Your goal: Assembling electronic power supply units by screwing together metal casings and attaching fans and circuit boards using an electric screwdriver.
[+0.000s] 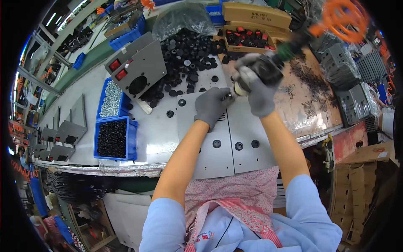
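Two grey metal panels (214,161) lie side by side at the table's front edge, with several round black rubber feet (216,144) on them. My left hand (208,107), in a grey glove, rests over the far part of the left panel. Its thumb and fingers are pinched near the seam; what they hold is too small to name. My gloved right hand (260,94) grips a dark power screwdriver (268,69), blurred by motion, over the far end of the right panel. From its top an orange coiled hose (344,21) runs up.
Left stand blue bins of silver screws (111,98) and black screws (111,138). Behind them leans a grey panel with red switches (142,63). Loose black feet (184,54) are heaped at the back, beside a carton of red-and-black switches (247,40). Black fan grilles (310,108) lie right.
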Demonstrator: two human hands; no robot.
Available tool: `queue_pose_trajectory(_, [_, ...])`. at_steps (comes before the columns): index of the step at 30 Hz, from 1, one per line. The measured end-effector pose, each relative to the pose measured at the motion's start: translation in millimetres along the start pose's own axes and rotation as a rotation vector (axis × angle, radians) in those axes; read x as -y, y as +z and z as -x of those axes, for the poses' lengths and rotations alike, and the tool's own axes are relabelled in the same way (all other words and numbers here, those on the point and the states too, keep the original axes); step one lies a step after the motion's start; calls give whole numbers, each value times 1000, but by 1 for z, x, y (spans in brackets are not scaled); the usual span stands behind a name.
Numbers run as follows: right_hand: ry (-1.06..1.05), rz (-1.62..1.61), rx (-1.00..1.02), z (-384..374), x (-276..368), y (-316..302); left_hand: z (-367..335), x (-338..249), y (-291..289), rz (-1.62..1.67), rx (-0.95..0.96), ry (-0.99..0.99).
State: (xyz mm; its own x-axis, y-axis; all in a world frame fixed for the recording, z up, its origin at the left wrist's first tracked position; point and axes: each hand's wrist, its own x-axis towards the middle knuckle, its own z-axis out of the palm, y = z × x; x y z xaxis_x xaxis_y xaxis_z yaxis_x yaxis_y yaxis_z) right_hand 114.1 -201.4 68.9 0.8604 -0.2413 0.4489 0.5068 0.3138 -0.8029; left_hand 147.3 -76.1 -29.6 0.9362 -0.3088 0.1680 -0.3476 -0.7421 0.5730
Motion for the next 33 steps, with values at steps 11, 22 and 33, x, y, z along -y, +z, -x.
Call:
queue_pose_trajectory(11, [-220, -29, 204, 102, 109, -41, 17, 13, -18, 2020, -1, -609])
queue_pose_trajectory(22, [-284, -69, 256, 115, 129, -37, 109, -78, -23, 1968, 424, -679])
queue_pose_trajectory(33, [-245, -64, 276, 126, 125, -36, 129, -96, -22, 2007, 666, -565])
